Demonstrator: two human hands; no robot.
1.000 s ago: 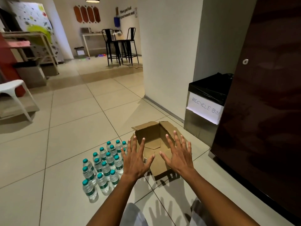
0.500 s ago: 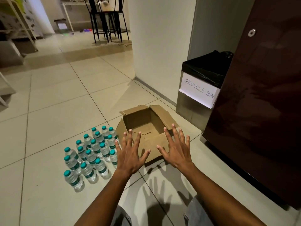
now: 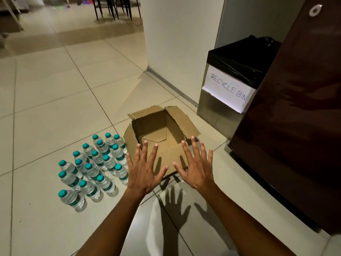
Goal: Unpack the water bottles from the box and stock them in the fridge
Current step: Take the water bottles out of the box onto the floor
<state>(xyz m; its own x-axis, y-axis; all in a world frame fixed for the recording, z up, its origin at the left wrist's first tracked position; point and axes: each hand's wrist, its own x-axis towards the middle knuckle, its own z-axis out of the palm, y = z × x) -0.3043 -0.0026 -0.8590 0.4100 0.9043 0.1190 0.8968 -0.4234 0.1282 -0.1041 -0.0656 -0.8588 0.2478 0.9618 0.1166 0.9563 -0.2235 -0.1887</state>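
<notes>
The open box (image 3: 162, 133) sits mid-frame, just past both hands. The water bottles (image 3: 92, 169) stand lower left. The left hand (image 3: 145, 172) and right hand (image 3: 197, 169) spread flat, fingers wide, each grip holding nothing.

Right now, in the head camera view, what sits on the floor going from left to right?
cluster of water bottles → open cardboard box → recycle bin → dark brown fridge door

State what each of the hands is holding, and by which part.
Nothing is held. The left hand and right hand hover with fingers spread above the open cardboard box, gripping neither it nor the water bottles.
</notes>
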